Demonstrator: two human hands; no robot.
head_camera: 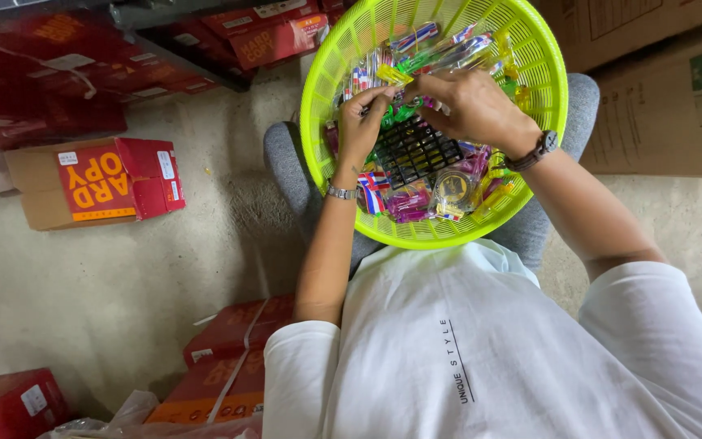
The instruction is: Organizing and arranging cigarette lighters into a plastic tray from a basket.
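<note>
white shirt (pixel 465 358) nearest; above it, in the lime basket (pixel 548 73) on the lap, left hand (pixel 363 122) and right hand (pixel 473 106) pinch one small green wrapped packet (pixel 402 112), both grips nearly closed: light, crinkly, slippery, best pinched by its edges.

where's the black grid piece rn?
In the head view the black grid piece lies inside the lime-green basket on the person's lap, on top of the small wrapped packets, just below the left hand and right hand.
</note>
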